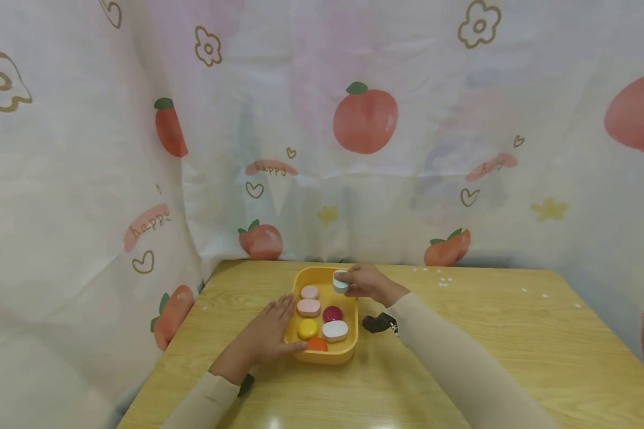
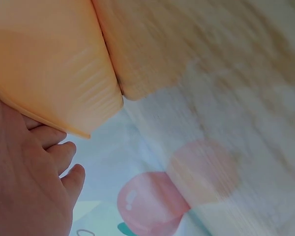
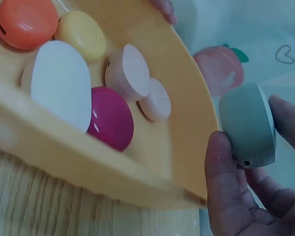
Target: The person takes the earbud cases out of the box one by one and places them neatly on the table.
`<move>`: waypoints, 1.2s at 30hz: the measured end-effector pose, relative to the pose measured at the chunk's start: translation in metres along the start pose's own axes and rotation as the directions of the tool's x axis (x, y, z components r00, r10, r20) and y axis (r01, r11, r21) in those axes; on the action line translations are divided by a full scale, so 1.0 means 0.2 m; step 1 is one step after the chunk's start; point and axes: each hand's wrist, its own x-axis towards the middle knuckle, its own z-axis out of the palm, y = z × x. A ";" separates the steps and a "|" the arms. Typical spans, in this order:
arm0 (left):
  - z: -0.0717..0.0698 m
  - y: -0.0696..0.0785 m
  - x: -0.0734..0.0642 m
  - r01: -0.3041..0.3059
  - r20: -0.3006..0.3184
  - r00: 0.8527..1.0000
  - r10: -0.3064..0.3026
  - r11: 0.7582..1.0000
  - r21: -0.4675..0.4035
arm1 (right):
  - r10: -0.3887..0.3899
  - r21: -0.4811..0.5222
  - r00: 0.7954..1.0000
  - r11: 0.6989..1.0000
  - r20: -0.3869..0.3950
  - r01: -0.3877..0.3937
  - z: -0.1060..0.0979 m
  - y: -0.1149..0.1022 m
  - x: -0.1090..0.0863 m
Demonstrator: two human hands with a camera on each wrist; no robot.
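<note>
My right hand [image 1: 369, 282] pinches a pale green-blue earbud case [image 3: 247, 125] between thumb and fingers, at the far right corner of a yellow plastic basket [image 1: 328, 358]. A small dark port shows on the case. Resting along the basket's left rim, my left hand [image 1: 268, 330] has its fingers extended and its thumb across the near left corner. Inside the basket lie two pink cases [image 1: 308, 307], a magenta case [image 3: 111, 119], a white case [image 3: 61, 86], a yellow case [image 1: 308, 329] and an orange case [image 3: 26, 22], the last partly hidden by the rim and thumb in the head view.
The basket stands on a wooden table [image 1: 494, 345]. A black object [image 1: 378, 323] lies right of it, partly behind the right sleeve; another dark object [image 1: 246, 385] shows beside the left wrist. Small white bits dot the table's far side. A fruit-printed curtain [image 1: 365, 202] hangs behind.
</note>
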 end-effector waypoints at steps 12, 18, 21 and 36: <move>-0.01 0.00 -0.01 0.003 0.008 1.000 -0.003 1.000 0.004 | -0.004 0.031 1.000 1.000 -0.003 0.004 -0.12 0.04 -0.05; -0.01 0.01 -0.01 0.010 0.005 1.000 -0.010 1.000 -0.028 | -0.008 0.014 1.000 1.000 -0.029 0.008 -0.19 0.09 -0.06; -0.02 0.01 -0.01 0.007 0.000 1.000 -0.007 1.000 -0.030 | -0.009 0.011 0.999 1.000 -0.033 0.009 -0.23 0.11 -0.06; 0.00 0.01 -0.02 0.014 -0.003 1.000 -0.014 0.999 -0.036 | -0.001 0.008 0.999 1.000 -0.043 0.001 -0.39 0.18 -0.11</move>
